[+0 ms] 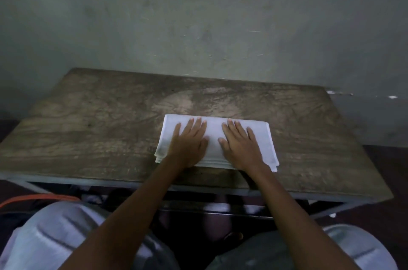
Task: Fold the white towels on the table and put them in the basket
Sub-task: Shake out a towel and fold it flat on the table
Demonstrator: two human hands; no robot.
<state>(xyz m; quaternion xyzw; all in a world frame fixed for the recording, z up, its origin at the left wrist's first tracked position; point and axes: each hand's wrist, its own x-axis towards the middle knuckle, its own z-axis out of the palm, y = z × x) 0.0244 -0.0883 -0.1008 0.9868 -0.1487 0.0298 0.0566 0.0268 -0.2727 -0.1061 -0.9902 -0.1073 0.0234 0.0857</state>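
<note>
Both palms flat, fingers straight: left hand (189, 139), right hand (241, 145) pressing folded towel (213, 137). Soft, light, layered; likely slumps, so I'd take hold at both side edges.

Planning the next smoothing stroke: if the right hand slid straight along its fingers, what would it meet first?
The right hand would cross the far edge of the white towel onto bare table; beyond, it looks free to the wall, depth unclear.
</note>
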